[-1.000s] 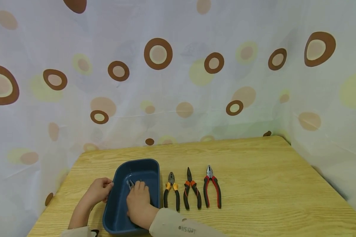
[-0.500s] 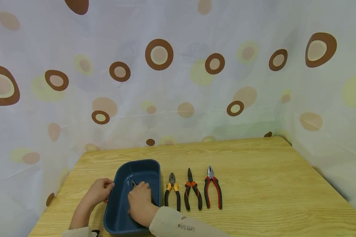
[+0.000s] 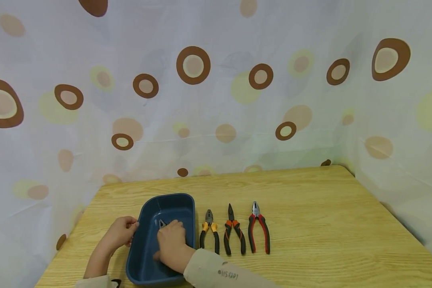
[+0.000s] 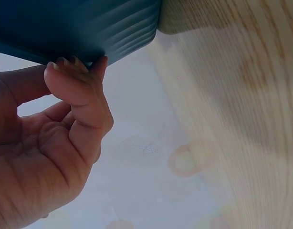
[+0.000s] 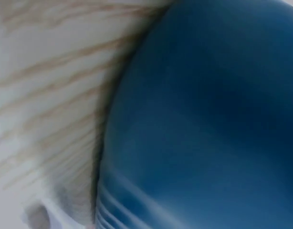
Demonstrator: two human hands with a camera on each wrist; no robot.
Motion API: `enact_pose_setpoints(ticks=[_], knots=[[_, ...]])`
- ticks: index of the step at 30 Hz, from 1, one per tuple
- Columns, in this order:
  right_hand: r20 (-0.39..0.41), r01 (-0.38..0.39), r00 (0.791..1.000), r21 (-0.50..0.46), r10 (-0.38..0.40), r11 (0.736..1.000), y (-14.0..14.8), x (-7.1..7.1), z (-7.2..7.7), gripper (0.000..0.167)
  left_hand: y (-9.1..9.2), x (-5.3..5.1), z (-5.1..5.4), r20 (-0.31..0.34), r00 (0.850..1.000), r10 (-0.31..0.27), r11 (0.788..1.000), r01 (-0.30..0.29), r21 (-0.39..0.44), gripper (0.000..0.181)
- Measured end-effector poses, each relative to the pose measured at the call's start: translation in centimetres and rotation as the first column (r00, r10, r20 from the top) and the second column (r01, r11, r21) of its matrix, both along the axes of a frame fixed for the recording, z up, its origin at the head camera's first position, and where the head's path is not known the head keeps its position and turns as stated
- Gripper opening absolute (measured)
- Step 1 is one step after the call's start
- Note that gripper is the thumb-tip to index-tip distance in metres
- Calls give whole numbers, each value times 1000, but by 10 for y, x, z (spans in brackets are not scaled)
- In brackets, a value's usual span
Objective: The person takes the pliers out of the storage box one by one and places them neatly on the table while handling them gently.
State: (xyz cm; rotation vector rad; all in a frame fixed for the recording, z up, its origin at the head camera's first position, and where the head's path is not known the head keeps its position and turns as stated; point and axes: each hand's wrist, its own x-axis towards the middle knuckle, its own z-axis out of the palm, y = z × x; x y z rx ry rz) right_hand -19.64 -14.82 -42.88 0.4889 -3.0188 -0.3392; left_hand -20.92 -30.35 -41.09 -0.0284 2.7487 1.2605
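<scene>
My left hand point(image 3: 121, 232) pinches the left rim of a deep blue box point(image 3: 132, 256); in the left wrist view the fingers and thumb of the left hand point(image 4: 60, 119) meet at the edge of the box point(image 4: 79, 28). Inside the box, my right hand point(image 3: 173, 244) is low and palm down, its fingertips hidden beneath it. The metal head of some pliers point(image 3: 161, 224) shows just beyond the knuckles, their handles out of sight. Whether the right fingers grip them cannot be told. The right wrist view is filled mostly by the box's blue outer wall point(image 5: 199, 124).
Right of the box, three pliers lie side by side on the wooden table point(image 3: 309, 224): yellow-and-black point(image 3: 205, 227), orange-and-black point(image 3: 228, 227), and red-and-black point(image 3: 251, 220). A patterned curtain point(image 3: 223, 108) stands behind and at both sides.
My right hand has shifted slightly to the right in the box, and its thumb now sticks out to the left, blurred. The pliers' head has turned a little. My left hand stays on the rim.
</scene>
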Motion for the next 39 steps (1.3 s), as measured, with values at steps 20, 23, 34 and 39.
enact_pose_setpoints(ticks=[20,23,34,39], knots=[[-70,-69,996,-300,50,951,29,0,6,69,2,2,1,-12,1000,-12,1000,12,14,27],[-94,-99,993,-329,71,939,34,1,9,66,2,2,0,-12,1000,-3,1000,3,12,27],[-132,-100,990,-420,48,902,43,1,20,66,2,2,1,-12,1000,0,1000,0,0,27],[-126,-94,991,-482,37,871,49,2,27,63,2,2,2,-2,1000,-2,1000,2,15,28]])
